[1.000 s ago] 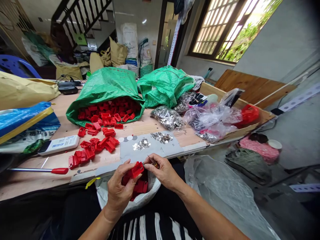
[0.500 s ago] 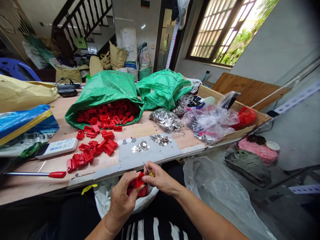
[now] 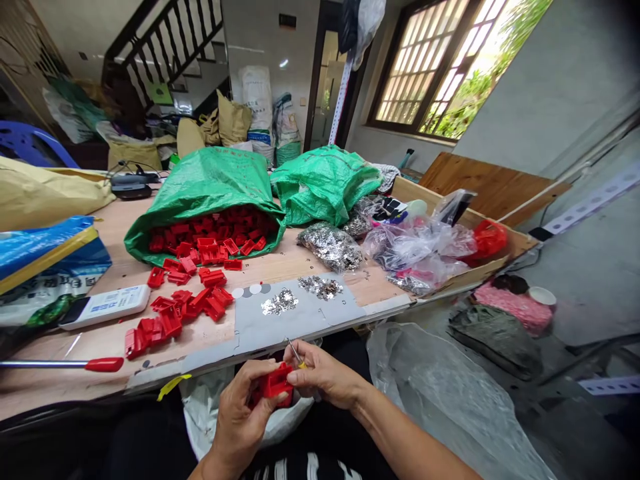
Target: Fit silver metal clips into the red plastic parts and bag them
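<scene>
My left hand (image 3: 240,413) is closed round a small red plastic part (image 3: 274,385) held over my lap. My right hand (image 3: 323,375) pinches a thin metal tool with a yellow handle (image 3: 295,353) and rests its thumb against the same red part. Below the hands a white plastic bag (image 3: 210,410) on my lap holds more red parts. On the table edge just beyond lie two small heaps of shiny metal pieces (image 3: 280,303) on a grey sheet (image 3: 295,317), and loose red parts (image 3: 173,313) to the left.
A green sack (image 3: 205,183) spills red parts at mid table; a second green sack (image 3: 325,177) lies beside it. Bags of metal pieces (image 3: 330,245), clear plastic bags (image 3: 425,247), a white remote (image 3: 103,305) and a red-handled tool (image 3: 60,364) sit around. A clear plastic sheet (image 3: 440,393) lies on the floor at right.
Both hands have sunk lower and nearer to me with the red part still between them. The view has tilted slightly, so the table sits lower in the picture.
</scene>
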`<action>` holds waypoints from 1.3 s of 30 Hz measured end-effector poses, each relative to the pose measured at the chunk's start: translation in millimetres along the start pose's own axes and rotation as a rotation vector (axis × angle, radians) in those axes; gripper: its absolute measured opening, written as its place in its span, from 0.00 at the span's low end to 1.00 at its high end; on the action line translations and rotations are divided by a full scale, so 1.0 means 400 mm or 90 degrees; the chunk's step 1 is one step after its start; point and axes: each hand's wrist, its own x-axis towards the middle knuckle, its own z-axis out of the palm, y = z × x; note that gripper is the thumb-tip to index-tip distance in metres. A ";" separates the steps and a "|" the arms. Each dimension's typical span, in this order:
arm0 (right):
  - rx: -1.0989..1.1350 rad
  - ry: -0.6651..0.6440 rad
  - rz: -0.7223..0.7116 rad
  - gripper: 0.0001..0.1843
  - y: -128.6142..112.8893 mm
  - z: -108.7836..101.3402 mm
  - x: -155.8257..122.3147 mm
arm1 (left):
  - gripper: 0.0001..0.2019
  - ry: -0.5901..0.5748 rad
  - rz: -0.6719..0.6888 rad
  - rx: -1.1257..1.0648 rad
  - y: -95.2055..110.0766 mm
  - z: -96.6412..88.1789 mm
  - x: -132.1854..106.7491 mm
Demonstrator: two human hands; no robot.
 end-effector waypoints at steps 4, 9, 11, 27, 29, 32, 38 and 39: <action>0.057 -0.024 0.037 0.27 0.004 0.003 0.003 | 0.13 0.036 -0.069 -0.103 0.005 0.002 -0.001; -0.032 -0.017 0.021 0.26 -0.011 0.000 0.028 | 0.14 0.109 -0.198 -0.200 0.007 0.008 0.010; -0.159 0.039 -0.013 0.22 -0.034 -0.017 0.048 | 0.15 0.126 -0.233 -0.227 0.001 0.005 0.019; -1.003 0.417 -0.126 0.02 -0.099 -0.109 0.165 | 0.17 0.189 -0.236 -0.194 -0.037 -0.026 0.029; -1.016 0.411 -0.124 0.03 -0.100 -0.110 0.166 | 0.17 0.181 -0.236 -0.191 -0.040 -0.025 0.028; -1.025 0.397 -0.127 0.05 -0.105 -0.117 0.164 | 0.17 0.174 -0.236 -0.191 -0.043 -0.024 0.027; -1.011 0.351 -0.154 0.03 -0.117 -0.135 0.158 | 0.17 0.168 -0.248 -0.196 -0.041 -0.023 0.023; -1.007 0.345 -0.161 0.02 -0.118 -0.136 0.157 | 0.17 0.168 -0.249 -0.195 -0.040 -0.022 0.023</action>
